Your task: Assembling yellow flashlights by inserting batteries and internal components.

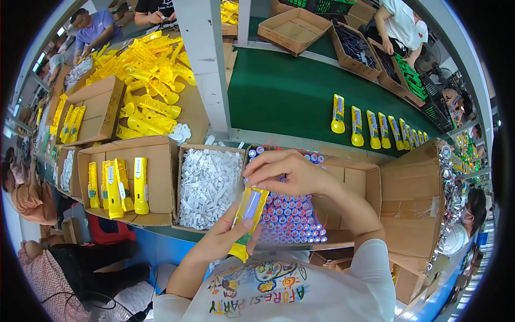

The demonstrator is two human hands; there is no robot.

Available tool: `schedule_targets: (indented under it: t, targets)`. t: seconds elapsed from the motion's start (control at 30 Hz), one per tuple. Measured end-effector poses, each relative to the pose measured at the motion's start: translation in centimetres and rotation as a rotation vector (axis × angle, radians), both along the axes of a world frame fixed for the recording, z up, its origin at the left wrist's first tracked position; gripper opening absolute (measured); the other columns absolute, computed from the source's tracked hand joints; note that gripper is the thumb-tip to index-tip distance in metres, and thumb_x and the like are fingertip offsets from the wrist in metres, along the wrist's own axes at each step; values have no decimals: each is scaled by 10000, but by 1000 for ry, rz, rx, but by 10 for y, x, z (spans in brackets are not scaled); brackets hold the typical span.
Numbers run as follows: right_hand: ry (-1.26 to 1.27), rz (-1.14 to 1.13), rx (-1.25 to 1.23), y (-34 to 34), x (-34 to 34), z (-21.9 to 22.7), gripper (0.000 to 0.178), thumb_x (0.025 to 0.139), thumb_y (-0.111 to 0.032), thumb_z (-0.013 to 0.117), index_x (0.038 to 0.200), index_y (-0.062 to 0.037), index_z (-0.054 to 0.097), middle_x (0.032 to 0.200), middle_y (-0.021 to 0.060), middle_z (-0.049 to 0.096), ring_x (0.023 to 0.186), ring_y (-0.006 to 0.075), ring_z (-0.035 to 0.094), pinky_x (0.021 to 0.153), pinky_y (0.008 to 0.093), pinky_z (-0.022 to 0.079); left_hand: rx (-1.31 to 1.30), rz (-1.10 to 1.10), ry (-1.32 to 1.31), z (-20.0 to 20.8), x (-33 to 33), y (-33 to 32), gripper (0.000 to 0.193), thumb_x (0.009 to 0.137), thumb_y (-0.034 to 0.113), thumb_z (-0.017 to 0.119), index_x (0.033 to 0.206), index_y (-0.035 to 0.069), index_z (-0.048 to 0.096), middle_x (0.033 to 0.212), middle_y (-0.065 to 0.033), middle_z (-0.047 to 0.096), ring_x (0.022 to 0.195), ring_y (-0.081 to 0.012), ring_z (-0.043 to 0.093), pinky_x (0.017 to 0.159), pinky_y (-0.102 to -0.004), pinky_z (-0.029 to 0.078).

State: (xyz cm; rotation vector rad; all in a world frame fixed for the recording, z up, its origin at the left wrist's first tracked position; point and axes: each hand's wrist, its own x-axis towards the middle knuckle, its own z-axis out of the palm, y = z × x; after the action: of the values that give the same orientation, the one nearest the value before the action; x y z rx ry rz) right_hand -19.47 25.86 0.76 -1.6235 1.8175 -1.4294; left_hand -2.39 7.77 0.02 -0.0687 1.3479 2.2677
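Note:
My left hand is closed around a yellow flashlight housing half, held tilted with its narrow end up. Inside it lies a purple battery, with a bit of green circuit board below. Over the upper end, my right hand has its fingers bent in a pinch; what is between the fingertips is hidden. Beneath both hands, upright purple batteries with thin red wires are packed in a carton. Small white plastic parts fill the box beside my left hand.
A carton at left holds several yellow flashlights. Beyond the grey post, yellow housings are heaped. Yellow halves with batteries line the green belt. A tall cardboard flap stands at right. Other people work farther off.

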Motion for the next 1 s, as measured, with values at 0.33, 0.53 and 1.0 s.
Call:
schedule_targets:
  t: [0.33,0.53,1.0]
  targets:
    - [201,-122,-74,19,12,2,168,773,-37,699,940,-40,684,1030,84,636,843,196,659,693,284,559,18,-96,-9,4,3,12,347,1012,249,460,1326,128,372,884,-90,581,650,-150,601,581,-288,509]
    - [-24,-281,-2,27,28,7,143,719,19,738,850,-25,700,973,77,659,852,145,665,694,256,580,-163,-91,143,-5,8,23,371,1010,224,465,1332,93,336,891,-68,559,651,-126,575,579,-266,489]
    - [-807,-447,76,39,43,-18,250,942,-149,609,1142,1,623,1007,52,668,865,89,638,720,243,547,-294,37,336,-18,-4,24,450,963,235,557,1324,26,388,1097,-123,583,939,-198,599,766,-321,515]
